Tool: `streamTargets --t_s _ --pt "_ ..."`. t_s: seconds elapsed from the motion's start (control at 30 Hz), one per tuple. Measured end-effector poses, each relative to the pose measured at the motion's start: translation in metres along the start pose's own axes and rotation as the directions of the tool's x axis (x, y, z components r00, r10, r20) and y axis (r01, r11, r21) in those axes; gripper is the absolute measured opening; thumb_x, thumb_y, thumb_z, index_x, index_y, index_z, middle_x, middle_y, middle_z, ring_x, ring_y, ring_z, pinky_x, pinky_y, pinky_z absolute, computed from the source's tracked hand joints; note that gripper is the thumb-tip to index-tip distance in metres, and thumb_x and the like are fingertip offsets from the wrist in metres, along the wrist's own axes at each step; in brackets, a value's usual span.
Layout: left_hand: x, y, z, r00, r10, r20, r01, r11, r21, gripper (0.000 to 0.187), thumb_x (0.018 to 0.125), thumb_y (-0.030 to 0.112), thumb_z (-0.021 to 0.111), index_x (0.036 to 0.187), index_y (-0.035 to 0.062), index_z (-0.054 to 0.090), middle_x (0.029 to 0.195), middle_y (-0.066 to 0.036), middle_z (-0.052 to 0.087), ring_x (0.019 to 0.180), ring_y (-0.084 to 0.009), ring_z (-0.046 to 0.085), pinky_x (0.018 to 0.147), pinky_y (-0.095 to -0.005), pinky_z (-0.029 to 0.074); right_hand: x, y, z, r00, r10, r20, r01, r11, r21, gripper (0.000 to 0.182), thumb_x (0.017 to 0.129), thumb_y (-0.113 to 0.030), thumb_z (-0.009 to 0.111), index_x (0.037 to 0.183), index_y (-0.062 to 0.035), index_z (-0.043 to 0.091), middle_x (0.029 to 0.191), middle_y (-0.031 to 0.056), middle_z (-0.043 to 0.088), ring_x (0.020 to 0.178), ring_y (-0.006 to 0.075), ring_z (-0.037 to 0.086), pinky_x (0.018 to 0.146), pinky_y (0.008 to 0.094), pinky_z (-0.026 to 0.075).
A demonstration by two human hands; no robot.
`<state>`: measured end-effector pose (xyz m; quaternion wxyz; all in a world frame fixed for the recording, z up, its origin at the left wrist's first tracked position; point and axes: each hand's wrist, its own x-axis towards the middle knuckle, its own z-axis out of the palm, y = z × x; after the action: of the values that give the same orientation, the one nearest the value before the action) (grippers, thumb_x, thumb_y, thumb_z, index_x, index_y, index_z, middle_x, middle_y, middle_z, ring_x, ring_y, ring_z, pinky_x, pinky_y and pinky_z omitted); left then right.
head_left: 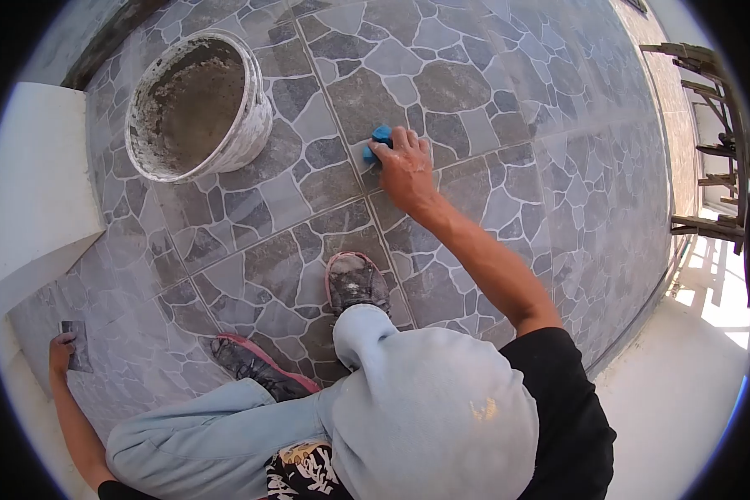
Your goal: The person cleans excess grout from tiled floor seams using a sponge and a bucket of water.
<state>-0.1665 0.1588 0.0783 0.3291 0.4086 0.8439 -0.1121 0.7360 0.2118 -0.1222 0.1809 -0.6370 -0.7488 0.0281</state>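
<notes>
My right hand (405,167) is closed around a small blue sponge (381,133), pressed to the stone-patterned floor tiles (450,87) beside a joint between them. Part of the sponge is hidden by the fingers. Far to the left, my left hand (61,353) grips a flat, dark grey rectangular scraper (78,346) by its edge, low over the dusty tiles. Ahead and left stands a white bucket (254,125), smeared with dried mortar. Murky grey-brown liquid (198,108) is inside it.
My shoes (357,282) rest on the tiles between my hands. A white step or ledge (37,183) borders the left side. At the far right are weathered wooden slats (717,150) and a pale wall (667,400).
</notes>
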Motion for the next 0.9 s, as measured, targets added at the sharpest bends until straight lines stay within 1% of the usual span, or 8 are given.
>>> streamTargets --t_s 0.13,0.23,0.37,0.5,0.6,0.73,0.87,0.9 --pt "-0.011 0.038 0.004 0.994 0.066 -0.087 -0.074 0.993 -0.088 0.045 0.080 -0.003 0.056 0.124 -0.0048 0.068 0.114 -0.010 0.071 0.102 -0.0209 0.064 0.098 -0.0289 0.045 -0.022 -0.008 -0.008 0.979 -0.171 0.116 0.160 0.983 0.092 0.032 0.078 -0.005 0.067 0.107 -0.0125 0.077 0.103 0.0109 0.061 0.102 0.0301 0.058 0.082 0.0412 0.044" --pt "0.014 0.026 -0.002 0.992 0.121 0.019 -0.122 0.992 0.041 0.044 0.083 -0.001 0.057 0.125 -0.0039 0.068 0.114 -0.010 0.071 0.104 -0.0205 0.064 0.099 -0.0283 0.044 0.022 0.005 0.002 1.000 0.021 0.007 -0.022 0.999 0.026 0.038 0.075 -0.001 0.070 0.110 -0.0131 0.077 0.105 0.0116 0.058 0.106 0.0304 0.058 0.088 0.0430 0.044" --pt "-0.007 0.044 0.000 0.988 0.132 -0.075 -0.134 0.991 -0.026 0.044 0.081 -0.001 0.056 0.124 -0.0038 0.069 0.115 -0.010 0.072 0.106 -0.0213 0.065 0.099 -0.0284 0.045 -0.030 -0.017 -0.002 0.976 -0.170 0.134 0.154 0.981 0.122 0.029 0.076 -0.006 0.069 0.102 -0.0128 0.079 0.104 0.0095 0.059 0.103 0.0293 0.058 0.084 0.0414 0.045" --pt "0.001 0.030 0.005 0.995 0.102 -0.004 -0.102 0.995 0.007 0.045 0.080 -0.001 0.056 0.123 -0.0042 0.069 0.115 -0.011 0.071 0.105 -0.0213 0.065 0.098 -0.0285 0.045 0.017 0.017 -0.003 1.000 -0.016 -0.011 0.016 0.999 0.040 0.031 0.072 -0.005 0.071 0.102 -0.0123 0.077 0.103 0.0094 0.059 0.102 0.0303 0.058 0.083 0.0417 0.045" --pt "0.000 0.034 0.006 0.997 0.082 -0.014 -0.081 0.996 0.042 0.046 0.079 -0.002 0.056 0.123 -0.0044 0.069 0.115 -0.010 0.071 0.103 -0.0209 0.064 0.097 -0.0284 0.046 0.021 0.006 -0.003 0.999 -0.016 0.041 0.017 1.000 -0.020 0.031 0.072 -0.005 0.072 0.101 -0.0135 0.077 0.102 0.0101 0.058 0.101 0.0303 0.058 0.082 0.0420 0.045" --pt "-0.016 0.066 0.010 0.996 0.070 -0.059 -0.070 0.998 0.002 0.047 0.076 -0.002 0.056 0.121 -0.0046 0.070 0.114 -0.010 0.071 0.103 -0.0209 0.065 0.097 -0.0283 0.046 -0.018 0.000 -0.002 0.970 -0.205 0.128 0.189 0.973 0.130 0.018 0.073 -0.007 0.072 0.091 -0.0101 0.074 0.104 0.0123 0.057 0.101 0.0307 0.058 0.082 0.0423 0.045" --pt "0.013 0.043 0.007 0.994 0.112 -0.008 -0.112 0.993 -0.023 0.046 0.077 -0.002 0.056 0.121 -0.0047 0.070 0.115 -0.010 0.071 0.104 -0.0204 0.064 0.096 -0.0283 0.046 0.028 0.013 -0.002 1.000 0.021 -0.018 -0.022 0.999 -0.030 0.018 0.076 -0.006 0.068 0.092 -0.0098 0.075 0.099 0.0117 0.057 0.103 0.0305 0.058 0.082 0.0429 0.045" --pt "0.005 0.057 0.009 0.994 0.112 -0.004 -0.112 0.994 -0.002 0.045 0.078 -0.001 0.056 0.121 -0.0046 0.070 0.115 -0.011 0.071 0.104 -0.0205 0.064 0.096 -0.0285 0.046 0.022 0.005 -0.002 0.999 0.006 0.044 -0.004 0.999 -0.047 0.021 0.076 -0.004 0.067 0.094 -0.0097 0.076 0.099 0.0121 0.058 0.103 0.0310 0.059 0.083 0.0425 0.046"
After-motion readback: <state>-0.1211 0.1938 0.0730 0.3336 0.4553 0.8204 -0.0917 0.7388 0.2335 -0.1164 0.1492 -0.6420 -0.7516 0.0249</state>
